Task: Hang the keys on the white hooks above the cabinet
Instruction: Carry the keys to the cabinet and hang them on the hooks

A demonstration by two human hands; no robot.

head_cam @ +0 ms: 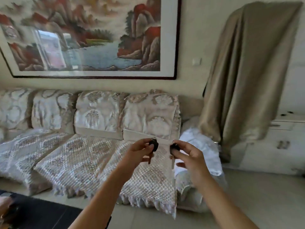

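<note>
Each of my hands holds one key in front of the sofa. My left hand point(137, 153) pinches a black-headed key point(153, 145) with a small metal ring on top and its blade pointing down. My right hand point(189, 157) grips a second black-headed key point(174, 148), its silver blade hanging down below the fingers. The two keys are a short gap apart. A white cabinet point(279, 146) stands at the right edge. No white hooks are visible; the wall above the cabinet is partly covered by a beige cloth point(254, 66).
A sofa point(82, 156) with patterned cushions and a quilted cover fills the middle. A large framed landscape painting point(92, 35) hangs above it. A white light switch point(196, 61) sits on the wall. A dark table point(33, 212) is at the bottom left.
</note>
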